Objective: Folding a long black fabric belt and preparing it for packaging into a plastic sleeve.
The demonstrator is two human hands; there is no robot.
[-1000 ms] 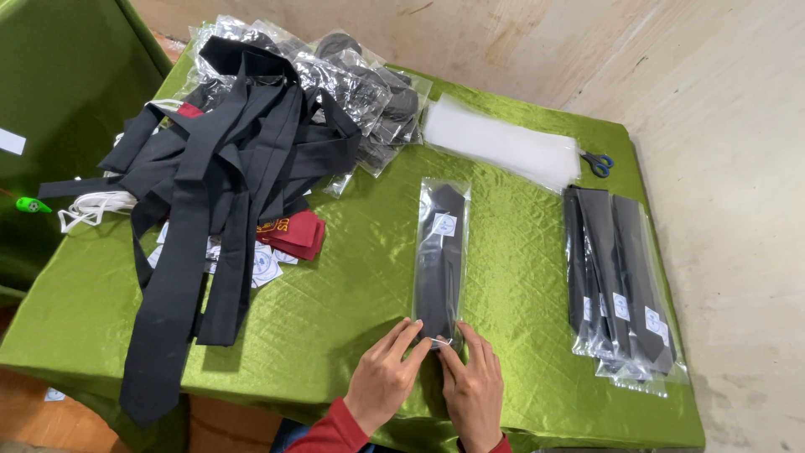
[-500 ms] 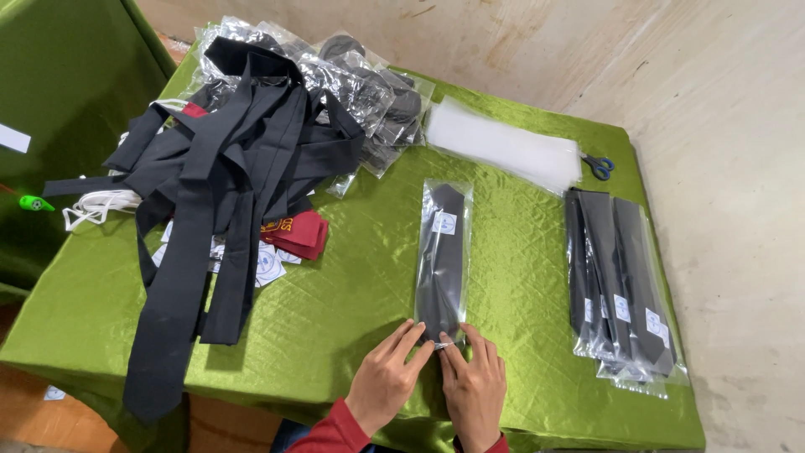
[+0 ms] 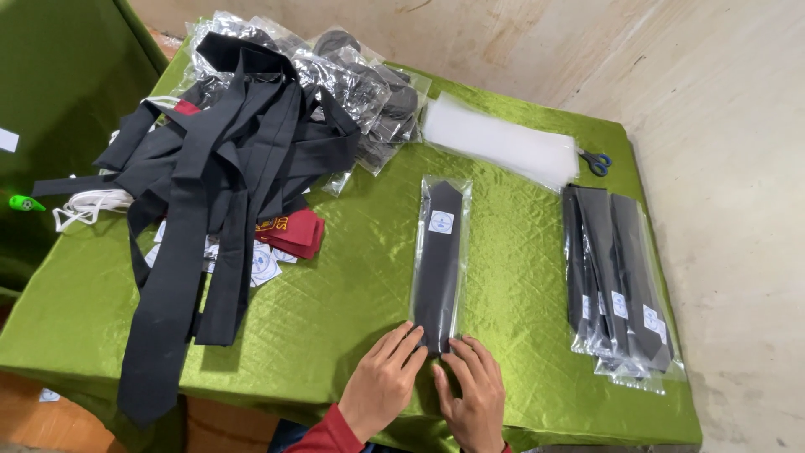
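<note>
a black necktie sealed in a clear plastic sleeve (image 3: 439, 262) lies lengthwise near the middle of the table, its pointed tip away from the person and a small white round-marked label near that tip. at its near end the left hand (image 3: 381, 383) and the right hand (image 3: 471, 393) lie flat, fingers stretched out and gripping nothing, their fingertips pressing on the bottom edge of the sleeve. the table is covered by a shiny olive-green satin cloth (image 3: 335, 294), crinkled and quilted-looking, hanging over the edges. to the right sits a neat stack of bagged black ties (image 3: 616, 281), overlapping, well apart from the hands. beyond the sleeve rests a flat pile of empty translucent bags (image 3: 503, 143), with blue-handled scissors (image 3: 596, 161) just beside it. on the left sprawls a loose heap of unpacked black ties (image 3: 210, 176), some trailing over the table's front edge, with glossy crumpled plastic wrappers (image 3: 352, 84) behind it, a folded red fabric piece (image 3: 295, 231) and small white labels (image 3: 264, 264) tucked beneath. the floor and wall around are bare, mottled concrete.
</note>
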